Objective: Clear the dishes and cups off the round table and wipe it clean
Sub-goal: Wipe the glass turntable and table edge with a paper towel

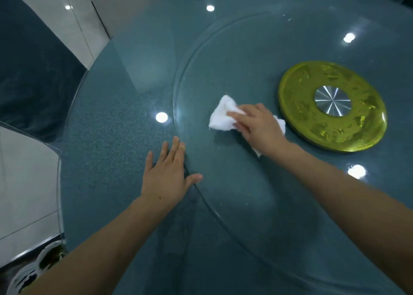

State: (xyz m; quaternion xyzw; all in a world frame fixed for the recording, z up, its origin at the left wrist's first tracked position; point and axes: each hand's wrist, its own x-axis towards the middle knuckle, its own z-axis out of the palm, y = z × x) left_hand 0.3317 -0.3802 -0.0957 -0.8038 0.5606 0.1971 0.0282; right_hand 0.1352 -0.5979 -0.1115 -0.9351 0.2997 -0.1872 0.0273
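The right hand (pixel 257 125) lies on top of a bunched white cloth (pixel 223 116), fingers curled over it and pressing it down onto the glass turntable (pixel 234 194). The cloth shows past the fingertips on the far left and again behind the wrist, so most of it sits beneath the palm. The left hand (pixel 166 174) is spread flat, fingers straight, holding nothing; it rests at the turntable's near-left rim, thumb on the glass and fingers partly on the table (pixel 107 138) beside it.

No dishes or cups show on the table, so the clearing looks done and the wiping step is in hand. The cloth sits between the turntable's rim and the gold disc (pixel 312 125) at its centre, just beside the disc's near-left edge.

The next move probably calls for sweeping the cloth across the remaining glass with steady downward pressure, while the flat left hand keeps the turntable from spinning or turns it to bring new glass within reach. The outer ring of the table would want wiping too.
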